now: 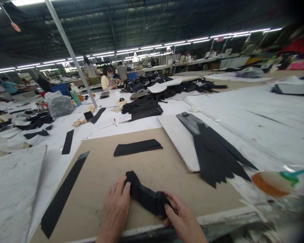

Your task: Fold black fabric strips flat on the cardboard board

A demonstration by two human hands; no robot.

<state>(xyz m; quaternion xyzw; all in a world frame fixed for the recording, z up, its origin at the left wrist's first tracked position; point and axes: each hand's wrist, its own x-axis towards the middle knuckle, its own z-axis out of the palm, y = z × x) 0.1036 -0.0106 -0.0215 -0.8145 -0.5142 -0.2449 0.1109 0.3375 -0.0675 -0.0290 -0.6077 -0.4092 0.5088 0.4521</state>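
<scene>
- Head view: your left hand (116, 211) lies flat on the brown board (101, 175), fingers together, its tips pressing the left end of the stack (147, 197) of black pieces. Your right hand (183, 221) grips the stack's right end, thumb on top and the other fingers curled under it; how tightly, you cannot tell from here.
- The stack sits at the near edge of the board, between your hands, slightly fanned. If you ease off either end, the pieces could slide apart and lose their alignment.
- It lies close to the table edge (218, 219). A pull towards you could tip loose pieces off onto the floor.
- A folded black piece (138, 147) lies further up the board, well apart, and a long black strip (63, 194) runs along the board's left side. A wide sweep of your left forearm could drag the strip askew.
- To your right, a fan of black cuts (212, 152) rests partly on a white sheet (179, 141). Mixing them with your stack would muddle the count.
- A blurred orange-and-green object (273, 182) sits near your right elbow; an outward swing could knock it. What it is cannot be made out.
- Other people work at the far tables (167, 65), well clear of you.
</scene>
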